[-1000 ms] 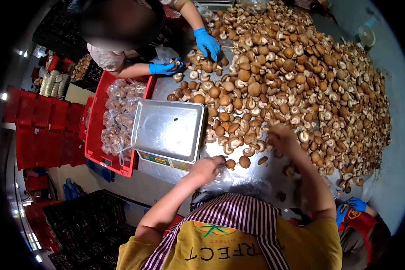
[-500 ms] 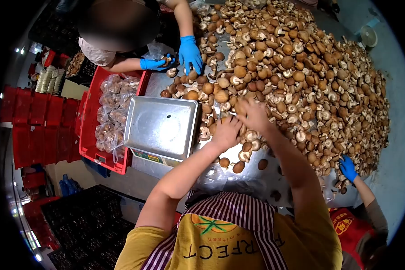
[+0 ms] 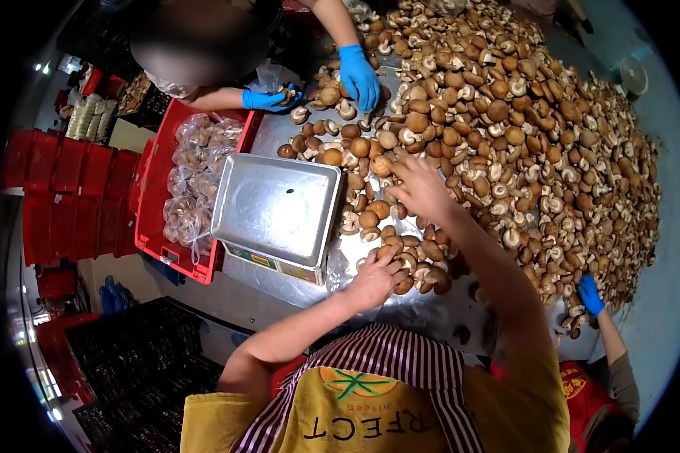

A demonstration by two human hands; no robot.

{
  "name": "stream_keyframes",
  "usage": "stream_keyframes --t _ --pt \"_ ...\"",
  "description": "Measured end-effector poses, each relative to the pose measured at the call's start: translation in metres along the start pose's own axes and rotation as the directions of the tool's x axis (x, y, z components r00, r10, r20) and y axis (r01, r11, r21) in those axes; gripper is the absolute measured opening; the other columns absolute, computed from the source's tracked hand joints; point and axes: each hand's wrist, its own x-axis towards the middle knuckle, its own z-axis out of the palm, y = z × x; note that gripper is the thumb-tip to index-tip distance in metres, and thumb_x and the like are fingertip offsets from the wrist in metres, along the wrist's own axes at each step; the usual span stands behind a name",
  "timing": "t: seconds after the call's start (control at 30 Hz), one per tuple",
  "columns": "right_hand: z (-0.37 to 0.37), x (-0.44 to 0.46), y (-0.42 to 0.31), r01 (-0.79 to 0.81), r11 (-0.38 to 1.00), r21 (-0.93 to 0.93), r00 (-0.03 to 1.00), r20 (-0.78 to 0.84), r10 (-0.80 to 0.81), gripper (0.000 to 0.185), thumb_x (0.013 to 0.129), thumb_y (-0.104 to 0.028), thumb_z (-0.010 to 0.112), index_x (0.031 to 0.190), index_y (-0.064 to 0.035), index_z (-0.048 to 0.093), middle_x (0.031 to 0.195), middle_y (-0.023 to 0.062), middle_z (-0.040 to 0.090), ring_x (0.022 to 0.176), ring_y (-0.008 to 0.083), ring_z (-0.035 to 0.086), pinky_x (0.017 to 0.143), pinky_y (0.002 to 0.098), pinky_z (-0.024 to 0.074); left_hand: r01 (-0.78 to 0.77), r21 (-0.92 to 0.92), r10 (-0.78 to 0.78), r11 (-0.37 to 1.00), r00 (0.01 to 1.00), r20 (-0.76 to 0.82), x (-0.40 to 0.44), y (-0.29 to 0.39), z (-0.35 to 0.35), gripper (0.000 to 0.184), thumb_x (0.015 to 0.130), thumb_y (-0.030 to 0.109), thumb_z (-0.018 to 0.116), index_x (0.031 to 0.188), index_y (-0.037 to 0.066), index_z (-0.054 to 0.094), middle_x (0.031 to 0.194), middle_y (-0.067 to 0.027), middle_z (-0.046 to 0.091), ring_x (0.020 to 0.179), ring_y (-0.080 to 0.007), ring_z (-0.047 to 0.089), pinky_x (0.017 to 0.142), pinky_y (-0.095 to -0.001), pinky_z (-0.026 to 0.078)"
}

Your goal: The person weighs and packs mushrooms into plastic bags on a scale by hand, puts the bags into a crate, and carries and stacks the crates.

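Brown shiitake mushrooms (image 3: 499, 113) with pale stems cover much of the metal table in a large heap. My left hand (image 3: 378, 279) lies at the near edge of a small group of loose mushrooms (image 3: 431, 273), its fingers spread over their caps. Farther out, my right hand (image 3: 421, 187) reaches across the heap's near left side. Its fingers are apart, the tips beside a large tan mushroom (image 3: 381, 165); the underside of the hand is hidden. A clear plastic bag (image 3: 340, 270) lies left of my left hand, beside the weighing scale (image 3: 276, 204).
A red crate (image 3: 147, 219) of bagged mushrooms stands left of the scale. Across the table, a co-worker's blue-gloved hands (image 3: 360, 78) handle mushrooms. Another blue-gloved hand (image 3: 590, 294) is at the right. Red crates (image 3: 68, 226) and black crates (image 3: 143, 362) are stacked at left.
My left hand has moved nearer to my body, and more mushrooms now lie in front of it. My right hand has separated from it slightly. The co-worker's outstretched gloved hand has shifted right and up.
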Motion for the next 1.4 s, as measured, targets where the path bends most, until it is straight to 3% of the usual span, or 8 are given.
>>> stream_keyframes --t 0.13,0.43,0.57,0.67,0.77,0.9,1.1,1.4 --pt "0.046 0.028 -0.013 0.040 0.943 -0.329 0.996 0.090 -0.011 0.059 0.081 -0.035 0.070 0.132 -0.0102 0.052 0.132 0.0147 0.048 0.127 0.0349 0.039 0.102 0.0522 0.0328 0.027 -0.058 -0.025 0.998 0.999 0.034 -0.002 0.010 -0.002 0.031 0.077 0.008 0.064 0.109 0.008 0.065 0.113 -0.0080 0.059 0.134 -0.0334 0.038 0.095 -0.0565 0.042" --pt "0.026 -0.133 -0.012 0.133 0.991 -0.001 0.980 0.149 -0.131 0.055 0.076 -0.034 0.071 0.124 -0.0096 0.059 0.112 0.0120 0.054 0.112 0.0321 0.048 0.093 0.0460 0.0390 -0.012 -0.129 -0.025 0.992 0.959 -0.284 0.017 -0.018 -0.051 0.017 0.083 -0.001 0.056 0.094 -0.001 0.069 0.116 -0.0190 0.064 0.109 -0.0361 0.061 0.085 -0.0436 0.059" --pt "0.016 -0.171 -0.035 -0.037 0.987 0.155 0.987 0.158 0.012 0.051 0.077 -0.035 0.070 0.120 -0.0078 0.062 0.104 0.0116 0.058 0.098 0.0311 0.053 0.089 0.0446 0.0418 0.215 0.139 -0.096 0.967 0.807 -0.583 0.086 -0.089 -0.094 0.014 0.082 0.007 0.063 0.093 0.000 0.064 0.096 -0.0174 0.064 0.093 -0.0298 0.059 0.080 -0.0410 0.048" --pt "0.007 -0.179 -0.045 -0.135 0.967 0.218 0.974 0.208 0.089 0.052 0.077 -0.034 0.071 0.118 -0.0036 0.062 0.112 0.0131 0.058 0.104 0.0322 0.054 0.091 0.0418 0.0421 0.479 0.213 -0.364 0.852 0.833 -0.418 0.132 -0.134 -0.093 0.056 0.077 0.029 0.073 0.122 0.004 0.053 0.115 -0.0144 0.061 0.113 -0.0320 0.051 0.098 -0.0477 0.038" --pt "0.008 -0.180 -0.045 -0.147 0.947 0.285 0.984 0.142 0.110 0.046 0.079 -0.031 0.071 0.115 -0.0031 0.063 0.110 0.0136 0.059 0.103 0.0327 0.055 0.089 0.0421 0.0438 0.570 0.249 -0.490 0.783 0.812 -0.317 0.158 -0.165 -0.070 0.054 0.073 0.028 0.076 0.117 0.007 0.054 0.107 -0.0120 0.062 0.108 -0.0302 0.054 0.102 -0.0508 0.035" --pt "-0.010 -0.155 -0.030 -0.204 0.917 0.342 0.979 0.053 0.198 0.036 0.083 -0.026 0.069 0.109 -0.0015 0.064 0.104 0.0159 0.060 0.098 0.0343 0.057 0.085 0.0435 0.0458 0.474 0.356 -0.301 0.805 0.844 -0.443 0.153 -0.170 -0.049 0.054 0.068 0.023 0.078 0.114 0.008 0.055 0.103 -0.0116 0.061 0.105 -0.0294 0.055 0.106 -0.0518 0.033" --pt "-0.016 -0.067 0.024 -0.266 0.948 0.176 0.961 -0.024 0.274 0.029 0.086 -0.016 0.064 0.112 -0.0025 0.062 0.106 0.0174 0.059 0.100 0.0353 0.056 0.086 0.0431 0.0455 0.184 0.162 -0.092 0.970 0.886 -0.455 0.092 -0.120 -0.056 0.046 0.068 0.013 0.072 0.111 0.002 0.059 0.096 -0.0144 0.058 0.102 -0.0316 0.055 0.109 -0.0498 0.031" --pt "0.041 -0.087 -0.007 0.034 0.989 -0.145 0.999 0.035 -0.029 0.051 0.078 -0.020 0.070 0.125 -0.0064 0.055 0.130 0.0140 0.050 0.118 0.0320 0.045 0.104 0.0466 0.0331 0.240 -0.642 -0.568 0.728 0.735 -0.370 0.028 -0.072 -0.040 0.064 0.071 0.002 0.072 0.131 0.006 0.050 0.125 -0.0164 0.056 0.118 -0.0302 0.055 0.101 -0.0350 0.042"
